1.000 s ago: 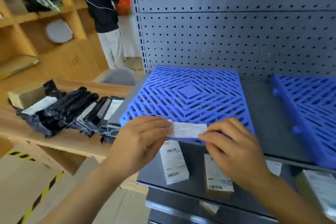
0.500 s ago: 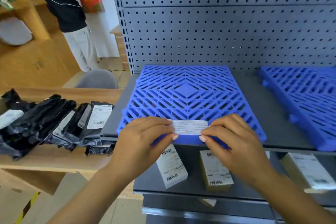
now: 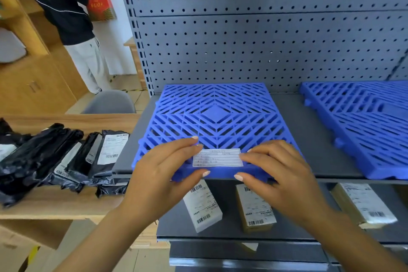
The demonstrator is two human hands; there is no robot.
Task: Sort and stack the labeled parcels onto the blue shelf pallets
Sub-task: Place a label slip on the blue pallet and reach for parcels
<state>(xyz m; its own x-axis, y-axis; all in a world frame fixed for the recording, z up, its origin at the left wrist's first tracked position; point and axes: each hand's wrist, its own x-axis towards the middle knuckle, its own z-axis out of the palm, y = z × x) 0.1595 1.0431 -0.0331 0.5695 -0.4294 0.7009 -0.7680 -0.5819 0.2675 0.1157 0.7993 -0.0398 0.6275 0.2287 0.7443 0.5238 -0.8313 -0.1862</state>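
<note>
Grey perforated back panel [image 3: 265, 40] closes off the rear of a grey metal shelf [image 3: 309, 139], on which a blue grid pallet [image 3: 215, 112] lies flat at the centre of the view. A second blue pallet [image 3: 364, 130] lies at three o'clock of it, apart from it, with bare shelf between. A white label [image 3: 217, 157], ruled with lines of print too blurred to read, lies on the centre pallet's front rim at its six o'clock edge. The left hand [image 3: 163, 174] pinches the label's nine o'clock end, fingertips on top and thumb on the rim's front face. The right hand [image 3: 280, 174] pinches the three o'clock end in the same manner. Both pallets carry no parcels. On the lower shelf [image 3: 231, 234], at six o'clock of the pallet, three labelled boxes lie flat: a white box [image 3: 204, 207], a brown box [image 3: 256, 210] just beside it, and another brown box [image 3: 362, 203] well apart at four o'clock. At nine o'clock, a row of black labelled mailer bags [image 3: 44, 157] leans together on a wooden counter [image 3: 55, 203]. At eleven o'clock a person in a black top [image 3: 64, 11] stands turned away, beside a red gift bag [image 3: 100, 6]; a grey chair [image 3: 110, 102] stands behind the counter.
</note>
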